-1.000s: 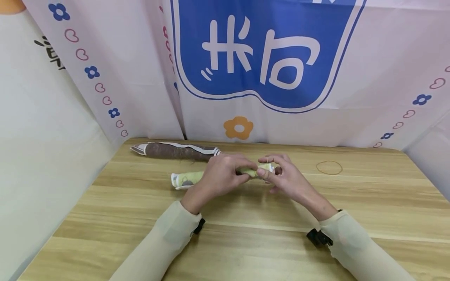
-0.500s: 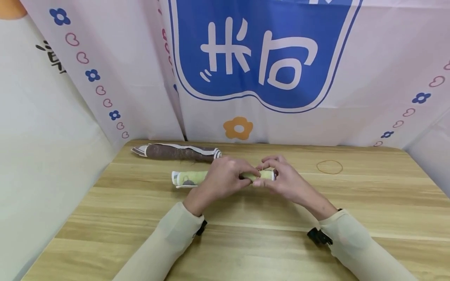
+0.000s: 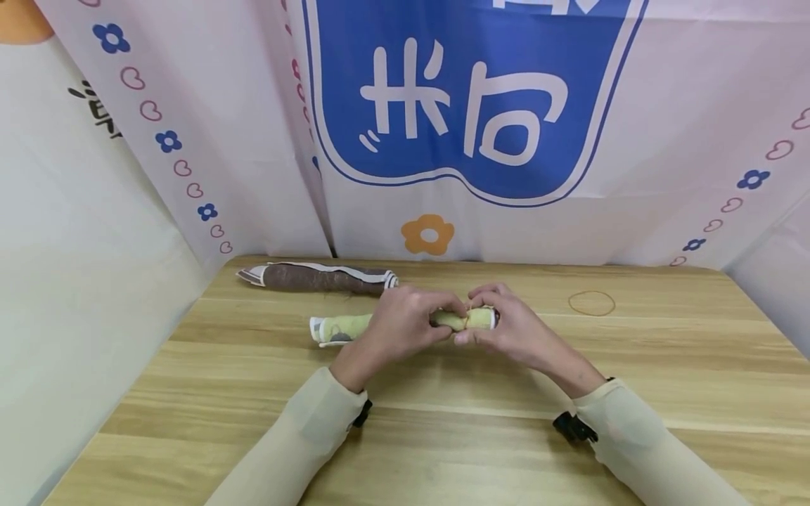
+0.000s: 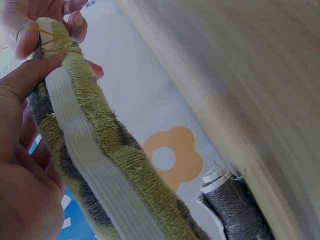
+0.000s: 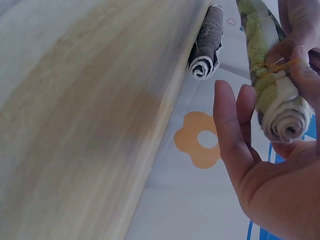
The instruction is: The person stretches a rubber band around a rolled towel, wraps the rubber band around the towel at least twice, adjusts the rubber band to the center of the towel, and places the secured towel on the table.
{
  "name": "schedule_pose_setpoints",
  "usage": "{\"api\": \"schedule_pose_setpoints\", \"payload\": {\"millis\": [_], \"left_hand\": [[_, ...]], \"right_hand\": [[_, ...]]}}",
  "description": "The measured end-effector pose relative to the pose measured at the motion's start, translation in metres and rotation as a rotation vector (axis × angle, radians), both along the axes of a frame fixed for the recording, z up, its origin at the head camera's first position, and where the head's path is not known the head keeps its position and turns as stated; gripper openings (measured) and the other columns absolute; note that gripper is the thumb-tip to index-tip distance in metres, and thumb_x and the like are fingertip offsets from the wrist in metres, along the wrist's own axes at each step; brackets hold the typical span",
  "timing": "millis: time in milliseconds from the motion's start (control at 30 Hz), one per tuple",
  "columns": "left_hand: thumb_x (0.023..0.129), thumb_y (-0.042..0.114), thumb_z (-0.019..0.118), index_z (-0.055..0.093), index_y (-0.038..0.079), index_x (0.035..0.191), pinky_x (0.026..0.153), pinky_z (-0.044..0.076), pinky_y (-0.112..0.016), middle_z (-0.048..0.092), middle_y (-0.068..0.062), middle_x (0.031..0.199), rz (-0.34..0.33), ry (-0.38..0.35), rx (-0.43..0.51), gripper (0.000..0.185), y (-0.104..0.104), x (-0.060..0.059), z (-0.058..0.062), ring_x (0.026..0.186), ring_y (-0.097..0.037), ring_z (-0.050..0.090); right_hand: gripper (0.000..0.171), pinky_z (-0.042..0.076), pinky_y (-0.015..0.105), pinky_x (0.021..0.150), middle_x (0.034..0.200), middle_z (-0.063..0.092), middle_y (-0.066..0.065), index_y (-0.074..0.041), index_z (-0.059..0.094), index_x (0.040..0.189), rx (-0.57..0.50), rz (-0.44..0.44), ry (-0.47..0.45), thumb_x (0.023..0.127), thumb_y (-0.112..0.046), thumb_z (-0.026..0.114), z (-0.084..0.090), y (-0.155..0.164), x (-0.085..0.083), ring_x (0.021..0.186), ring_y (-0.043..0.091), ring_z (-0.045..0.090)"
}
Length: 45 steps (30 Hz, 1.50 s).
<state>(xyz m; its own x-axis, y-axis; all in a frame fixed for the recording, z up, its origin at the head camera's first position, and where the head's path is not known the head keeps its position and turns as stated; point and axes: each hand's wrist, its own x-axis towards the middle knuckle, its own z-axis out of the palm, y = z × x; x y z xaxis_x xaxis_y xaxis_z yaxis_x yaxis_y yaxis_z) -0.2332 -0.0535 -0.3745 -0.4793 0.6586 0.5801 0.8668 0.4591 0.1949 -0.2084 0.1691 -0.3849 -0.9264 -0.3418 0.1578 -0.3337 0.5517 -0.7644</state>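
Observation:
A green rolled towel (image 3: 344, 325) is held just above the wooden table (image 3: 443, 436), at its middle. My left hand (image 3: 405, 323) grips the roll around its middle. My right hand (image 3: 503, 329) pinches the roll's right end, where a thin rubber band (image 3: 469, 318) circles it. In the left wrist view the rubber band (image 4: 50, 44) wraps the green towel (image 4: 100, 155) near its far tip. In the right wrist view the thumb presses beside the rubber band (image 5: 274, 66), and the green towel's (image 5: 282, 112) spiral end faces the camera while two fingers stand straight.
A brown rolled towel (image 3: 323, 277) lies at the table's back left, also the brown towel (image 5: 207, 40) in the right wrist view. A loose rubber band (image 3: 591, 303) lies flat at the back right. Printed cloth walls (image 3: 443, 126) close in the back and sides.
My right hand's fingers have drawn closer round the towel's right end, and the band now sits snug on the roll. The left hand keeps its grip; the towel has barely moved.

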Motion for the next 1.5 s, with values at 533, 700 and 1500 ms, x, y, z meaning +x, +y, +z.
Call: {"api": "schedule_pose_setpoints", "payload": {"millis": [533, 700, 1500], "left_hand": [[0.083, 0.003, 0.089, 0.084, 0.017, 0.112, 0.060, 0.047, -0.018, 0.080, 0.002, 0.104, -0.083, 0.026, 0.014, 0.032, -0.002, -0.004, -0.006, 0.077, -0.006, 0.071], [0.082, -0.001, 0.085, 0.084, 0.017, 0.113, 0.054, 0.037, -0.018, 0.078, 0.004, 0.097, -0.103, 0.052, -0.009, 0.037, -0.002, -0.004, -0.009, 0.063, -0.002, 0.054], [0.089, -0.002, 0.079, 0.078, 0.007, 0.102, 0.059, 0.048, -0.014, 0.076, -0.002, 0.095, -0.084, 0.128, 0.244, 0.016, 0.002, -0.003, -0.015, 0.065, -0.005, 0.060]], "right_hand": [[0.035, 0.046, 0.062, 0.107, 0.143, 0.056, 0.022, -0.011, 0.072, 0.105, 0.039, 0.004, 0.025, 0.083, -0.030, 0.093, 0.003, 0.001, 0.001, 0.132, 0.045, 0.054], [0.036, 0.047, 0.062, 0.105, 0.141, 0.057, 0.024, -0.010, 0.071, 0.104, 0.047, 0.021, 0.061, 0.084, -0.032, 0.092, 0.001, 0.001, 0.002, 0.129, 0.045, 0.056], [0.059, 0.055, 0.046, 0.089, 0.124, 0.067, 0.011, -0.007, 0.072, 0.125, 0.051, -0.081, -0.040, 0.086, -0.047, 0.089, 0.001, 0.007, -0.002, 0.107, 0.029, 0.063]]}}
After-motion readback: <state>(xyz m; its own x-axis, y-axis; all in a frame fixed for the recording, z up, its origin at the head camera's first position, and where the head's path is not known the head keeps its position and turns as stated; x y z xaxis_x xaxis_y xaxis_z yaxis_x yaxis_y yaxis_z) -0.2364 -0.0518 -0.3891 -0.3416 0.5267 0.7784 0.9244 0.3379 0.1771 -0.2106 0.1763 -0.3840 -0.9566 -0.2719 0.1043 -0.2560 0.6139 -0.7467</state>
